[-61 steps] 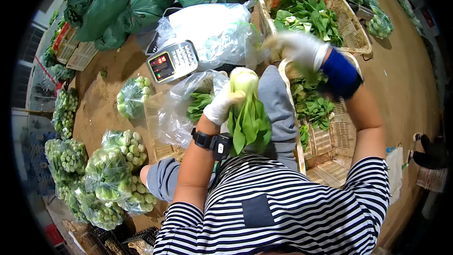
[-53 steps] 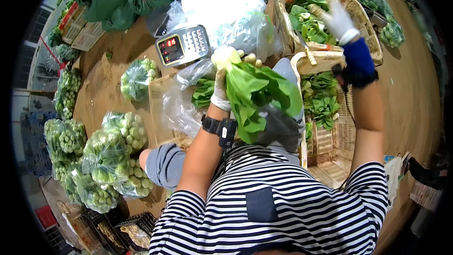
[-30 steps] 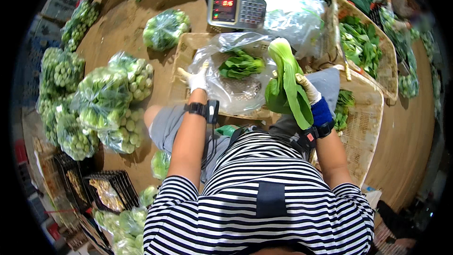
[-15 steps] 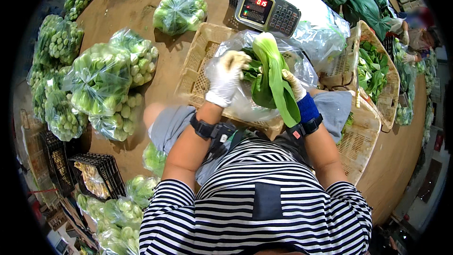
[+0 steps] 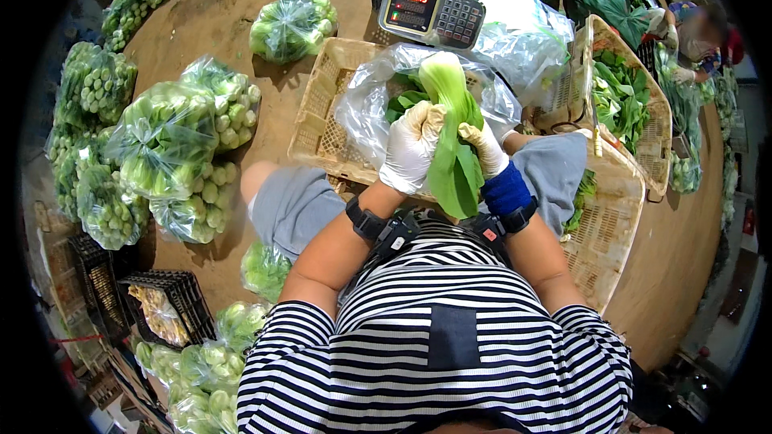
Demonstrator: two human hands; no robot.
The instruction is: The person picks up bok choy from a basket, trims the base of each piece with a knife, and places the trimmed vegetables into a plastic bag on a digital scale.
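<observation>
A head of bok choy (image 5: 444,82) stands between my hands, its pale stem end pointing away from me and its green leaves hanging toward my lap. My left hand (image 5: 414,145), in a white glove, is closed with curled fingers against the stalk's left side. From the right, my right hand (image 5: 485,149), also gloved and with a blue cuff, grips the leaves. Beneath them a clear plastic bag (image 5: 362,116) lies spread in a beige plastic crate (image 5: 310,133), with some dark green leaves showing inside it.
Beyond the crate stands a scale (image 5: 432,14) with a lit red display. Loose greens fill a tilted crate (image 5: 623,104) on the right. Bagged bok choy (image 5: 169,141) is piled at left, and another bag (image 5: 291,28) lies farther back. At far right, another person (image 5: 698,40) works.
My left hand has moved right and nearer to me, onto the bok choy. The bok choy has shifted slightly left and turned more upright, its leaves drawn in. The view has shifted a little.
</observation>
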